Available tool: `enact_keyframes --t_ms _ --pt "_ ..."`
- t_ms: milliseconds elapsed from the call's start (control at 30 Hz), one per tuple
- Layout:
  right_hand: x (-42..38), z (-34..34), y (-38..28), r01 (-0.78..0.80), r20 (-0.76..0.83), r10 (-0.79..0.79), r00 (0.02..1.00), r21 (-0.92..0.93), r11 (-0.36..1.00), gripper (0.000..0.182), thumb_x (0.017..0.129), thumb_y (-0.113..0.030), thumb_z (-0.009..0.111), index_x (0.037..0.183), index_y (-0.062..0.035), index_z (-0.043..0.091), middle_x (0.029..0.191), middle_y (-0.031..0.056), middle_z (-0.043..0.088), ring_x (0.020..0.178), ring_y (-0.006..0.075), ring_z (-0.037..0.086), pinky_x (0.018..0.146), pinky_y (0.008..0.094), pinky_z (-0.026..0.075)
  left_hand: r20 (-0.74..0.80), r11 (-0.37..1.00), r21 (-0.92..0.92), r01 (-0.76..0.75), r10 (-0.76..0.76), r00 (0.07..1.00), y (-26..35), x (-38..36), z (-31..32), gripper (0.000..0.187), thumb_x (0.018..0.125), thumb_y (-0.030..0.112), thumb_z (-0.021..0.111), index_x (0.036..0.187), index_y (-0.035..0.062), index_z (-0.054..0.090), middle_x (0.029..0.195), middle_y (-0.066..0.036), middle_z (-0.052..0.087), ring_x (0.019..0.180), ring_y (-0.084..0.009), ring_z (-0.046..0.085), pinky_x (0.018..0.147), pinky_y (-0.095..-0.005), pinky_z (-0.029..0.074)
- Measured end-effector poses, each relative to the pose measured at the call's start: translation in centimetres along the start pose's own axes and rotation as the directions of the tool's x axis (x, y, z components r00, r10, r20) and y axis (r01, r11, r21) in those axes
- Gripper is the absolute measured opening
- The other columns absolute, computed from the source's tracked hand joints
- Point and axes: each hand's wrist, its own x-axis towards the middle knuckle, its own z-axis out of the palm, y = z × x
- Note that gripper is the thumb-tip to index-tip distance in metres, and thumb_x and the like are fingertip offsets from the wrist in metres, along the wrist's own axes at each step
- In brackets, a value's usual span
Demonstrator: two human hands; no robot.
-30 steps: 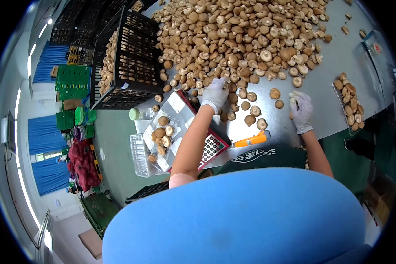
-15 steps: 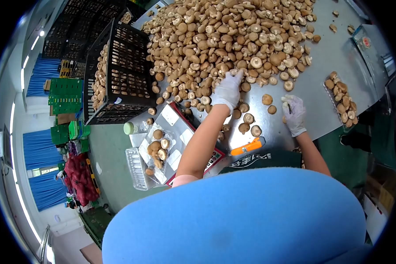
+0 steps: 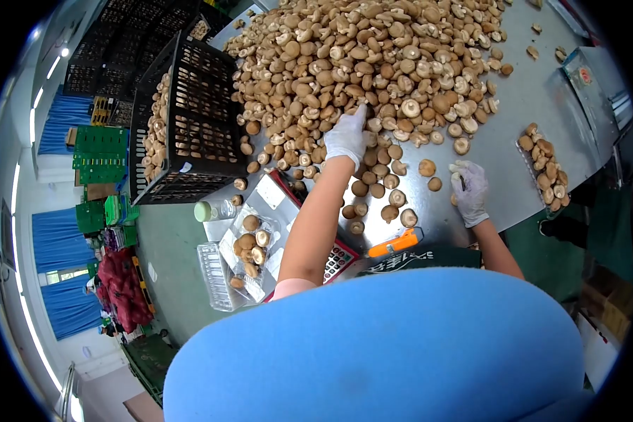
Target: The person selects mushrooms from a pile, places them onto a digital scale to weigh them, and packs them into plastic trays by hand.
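My left hand (image 3: pixel 345 138), in a white glove, lies at the near edge of a large heap of brown mushrooms (image 3: pixel 359 63), index finger stretched toward it; what its other fingers touch is hidden. My right hand (image 3: pixel 470 192), gloved too, rests on the metal table (image 3: pixel 510 169) with fingers curled round something small that I cannot make out. Between the hands several loose mushrooms (image 3: pixel 389 213) lie scattered. An orange tool (image 3: pixel 394 243) lies at the table's near edge.
On the left stands a black crate (image 3: pixel 205 112) of mushrooms. Nearer lie a clear tray (image 3: pixel 218 278), a scale with mushrooms (image 3: pixel 250 243) and a green-capped bottle (image 3: pixel 203 211). A filled tray (image 3: pixel 546 169) sits at the right edge.
My left hand has moved left and slightly nearer, and more loose mushrooms show beside it. My right hand has stayed nearly in place. The view has shifted slightly.
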Motion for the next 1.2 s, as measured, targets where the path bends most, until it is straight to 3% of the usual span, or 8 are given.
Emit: enact_keyframes --t_ms 267,367,667,767,833,967,1067,1200 --pt "-0.1 0.3 0.3 -0.003 -0.009 0.003 1.0 0.003 1.0 0.017 0.084 -0.013 0.066 0.097 -0.0097 0.075 0.107 0.0071 0.07 0.106 0.0285 0.06 0.093 0.0409 0.049 -0.075 0.972 -0.226 -0.059 0.043 0.996 -3.7 -0.4 2.9 0.053 0.087 0.022 0.073 0.136 0.0206 0.054 0.117 -0.014 0.065 0.105 -0.0301 0.064 0.086 -0.0399 0.053" --pt "0.0 0.2 0.1 -0.012 0.004 0.012 1.0 0.007 1.0 0.017 0.084 -0.013 0.066 0.098 -0.0098 0.075 0.107 0.0069 0.069 0.106 0.0284 0.06 0.094 0.041 0.048 0.256 0.158 -0.956 0.247 0.033 0.966 -4.0 -2.5 1.3 0.048 0.095 0.025 0.068 0.139 0.0137 0.052 0.114 -0.002 0.063 0.092 -0.0076 0.061 0.07 -0.0211 0.051" --pt "2.3 -0.7 -4.6 0.106 -0.11 -0.101 0.989 0.04 0.994 0.024 0.082 -0.008 0.073 0.106 -0.0073 0.072 0.114 0.0095 0.066 0.109 0.0268 0.06 0.097 0.0371 0.048 0.154 -0.453 -0.862 0.227 0.193 0.969 -1.2 -11.4 -2.4 0.048 0.105 0.036 0.046 0.146 0.0125 0.044 0.098 -0.007 0.063 0.068 -0.0122 0.059 0.044 -0.0202 0.04" --pt "4.0 -1.3 -10.5 0.224 -0.055 -0.219 0.974 0.362 0.905 0.041 0.08 -0.01 0.078 0.118 -0.0087 0.066 0.119 0.009 0.064 0.112 0.0259 0.06 0.1 0.0361 0.047 0.226 -0.512 -0.822 0.248 0.106 0.968 0.1 -13.3 -3.6 0.052 0.102 0.036 0.052 0.146 0.0093 0.041 0.097 -0.008 0.063 0.068 -0.0142 0.06 0.043 -0.0201 0.04" --pt "4.4 -1.8 -14.9 0.179 0.041 -0.228 0.973 0.493 0.851 0.046 0.081 -0.01 0.078 0.124 -0.0091 0.061 0.121 0.0093 0.063 0.113 0.0239 0.059 0.101 0.035 0.046 0.151 -0.179 -0.969 0.169 0.108 0.983 0.8 -13.8 -4.4 0.058 0.097 0.029 0.062 0.145 0.0064 0.039 0.106 -0.009 0.063 0.077 -0.0159 0.063 0.054 -0.0214 0.048" --pt "3.4 1.0 -16.3 -0.05 0.256 -0.289 0.922 0.822 0.568 0.05 0.087 -0.012 0.075 0.132 -0.0077 0.054 0.123 0.0081 0.06 0.108 0.0154 0.06 0.087 0.0287 0.053 0.034 -0.123 -0.992 0.043 0.08 0.996 1.5 -16.2 -3.7 0.058 0.092 0.018 0.069 0.141 0.0066 0.04 0.12 -0.01 0.06 0.09 -0.0156 0.063 0.073 -0.0254 0.052" --pt "3.3 -0.4 -17.5 -0.554 0.636 -0.164 0.754 0.75 0.362 0.047 0.09 -0.013 0.072 0.132 -0.0058 0.054 0.119 0.0048 0.06 0.094 0.0085 0.06 0.067 0.0222 0.052 -0.016 -0.068 -0.998 -0.014 0.027 1.0 1.4 -17.8 -3.9 0.056 0.092 0.016 0.069 0.139 0.0067 0.04 0.121 -0.01 0.06 0.091 -0.0156 0.064 0.075 -0.026 0.053" --pt "2.5 -0.3 -17.2 -0.647 0.722 -0.152 0.674 0.678 0.349 0.045 0.094 -0.018 0.069 0.135 -0.0074 0.053 0.116 0.0026 0.062 0.078 0.0044 0.057 0.055 0.0194 0.046 0.014 -0.119 -0.993 0.014 0.001 1.0 1.7 -19.1 -4.4 0.055 0.094 0.02 0.067 0.139 0.0065 0.04 0.111 -0.01 0.062 0.075 -0.0141 0.064 0.059 -0.0218 0.049"
